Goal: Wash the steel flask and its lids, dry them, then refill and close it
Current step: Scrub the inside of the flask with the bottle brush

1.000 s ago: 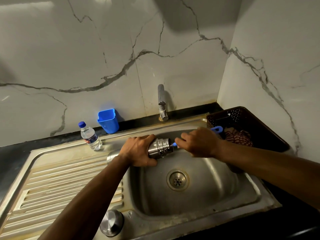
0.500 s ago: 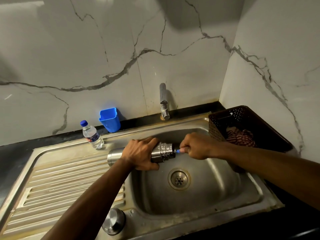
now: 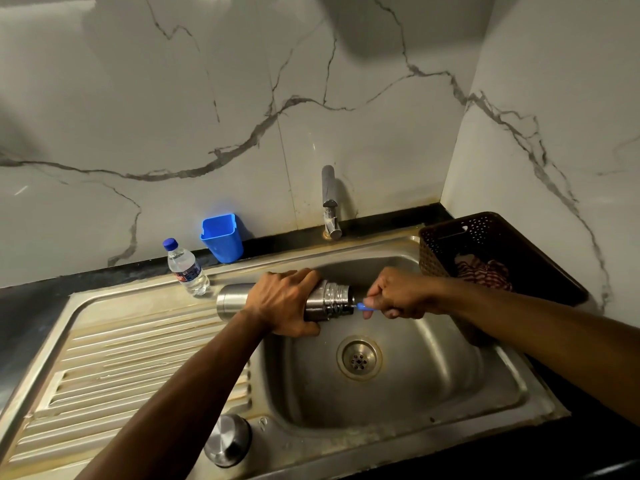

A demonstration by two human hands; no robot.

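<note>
Holding the flask [image 3: 323, 301] sideways over the sink [image 3: 398, 393], my left hand [image 3: 282, 303] wraps its middle, mouth pointing right. My right hand [image 3: 398, 294] clenches a blue handle [image 3: 362, 306] (a brush, probably) reaching into the mouth. One lid [image 3: 227, 439] sits on the near rim.

Left hand [image 3: 284, 303] wraps the steel flask [image 3: 325, 301], fingers curled over it; right hand [image 3: 398, 294] is fisted, pinching a blue handle [image 3: 363, 307] beneath its fingers.
</note>
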